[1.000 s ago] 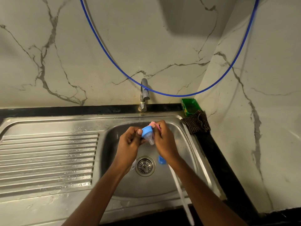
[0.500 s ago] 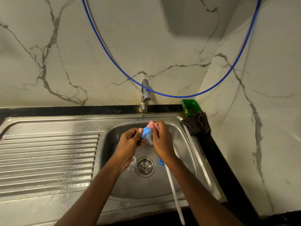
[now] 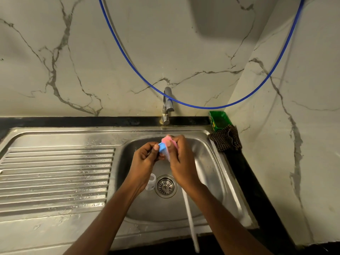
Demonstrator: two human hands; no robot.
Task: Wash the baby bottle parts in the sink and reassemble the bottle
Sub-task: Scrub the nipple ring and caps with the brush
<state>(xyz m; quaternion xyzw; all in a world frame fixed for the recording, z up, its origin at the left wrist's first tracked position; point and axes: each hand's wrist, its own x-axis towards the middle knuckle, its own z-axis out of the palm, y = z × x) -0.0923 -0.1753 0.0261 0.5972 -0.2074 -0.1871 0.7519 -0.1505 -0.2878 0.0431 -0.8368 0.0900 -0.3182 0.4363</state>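
Over the steel sink basin [image 3: 206,162], my left hand [image 3: 145,162] grips a blue bottle collar with a clear teat [image 3: 162,149]. My right hand [image 3: 181,162] presses a pink sponge [image 3: 168,139] against that collar from the right. A clear bottle part [image 3: 150,183] lies on the basin floor just left of the drain [image 3: 166,185], partly hidden by my left wrist. A long white handle [image 3: 190,221] lies in the basin under my right forearm and sticks out over the front edge.
The tap [image 3: 166,105] stands behind the basin with no water running. A ribbed draining board [image 3: 55,179] fills the left. A green tub [image 3: 219,120] and a dark checked cloth [image 3: 226,139] sit at the back right corner. A blue hose [image 3: 128,57] loops across the marble wall.
My hands have turned the collar slightly and the sponge has shifted over it. The small blue piece seen by the drain earlier is now hidden behind my right hand.
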